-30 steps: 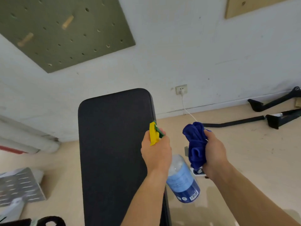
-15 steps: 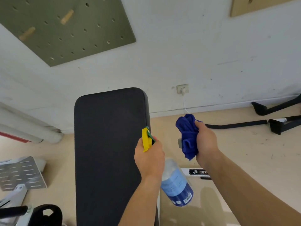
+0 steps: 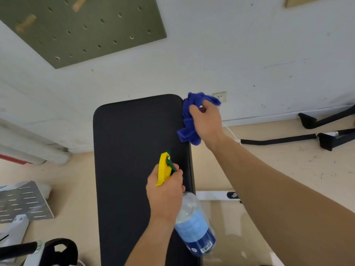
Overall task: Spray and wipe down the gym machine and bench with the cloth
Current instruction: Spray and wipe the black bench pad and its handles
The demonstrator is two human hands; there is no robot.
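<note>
Head view, looking down along the black padded bench [image 3: 134, 169], which runs from the near edge of the scene to its rounded far end by the white wall [image 3: 211, 54]. My right hand [image 3: 208, 123] is closed around a bunched blue cloth [image 3: 189, 120]; the fingers curl over the top of the bundle, and loose folds spill out on the far side and below the palm. The cloth touches the far right corner and right edge of the bench pad, with the hand just to its right, off the pad. My left hand [image 3: 165, 194] is wrapped around the neck of a spray bottle [image 3: 194, 225], fingers folded tight about the green trigger [image 3: 171, 166] beneath the yellow nozzle head [image 3: 163, 168]. The nozzle points toward the far end, over the right part of the pad; the clear body with its blue label hangs down to the near right, past the bench's right edge. The two hands are well apart, the cloth hand farther away than the bottle hand. On the wall, a green pegboard [image 3: 86, 29] sits at far left, and a socket [image 3: 220, 96] shows just right of the cloth. A perforated metal plate [image 3: 21, 202] lies on the floor at left.
</note>
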